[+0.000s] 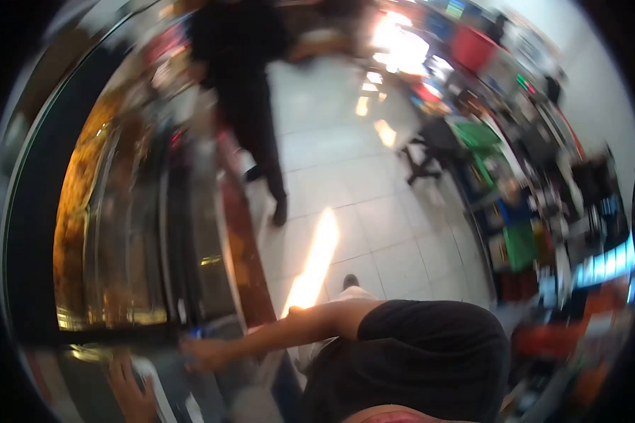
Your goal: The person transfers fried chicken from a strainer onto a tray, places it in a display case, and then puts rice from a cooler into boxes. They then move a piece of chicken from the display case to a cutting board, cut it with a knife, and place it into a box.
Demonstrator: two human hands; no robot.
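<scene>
My right arm, in a dark sleeve, reaches across to the lower left. My right hand (pixel 203 354) is over the grey surface beside a small blue thing (pixel 199 331); its fingers are smeared by motion, and anything held cannot be made out. Lower and further left lies my left hand (pixel 132 391), fingers stretched and a little apart, beside a white strip-like object (pixel 155 386). Whether the hand touches that strip is unclear. Behind both hands stands a dark-framed case or panel with a shiny gold section (pixel 81 233).
A person in dark clothes (pixel 250 106) stands on the tiled floor (pixel 331 162) at the upper left. A reddish-brown edge (pixel 247 261) borders the floor. At the right are a black wheeled chair base (pixel 425 158), green objects (pixel 521 245) and a cluttered bench. Everything is blurred.
</scene>
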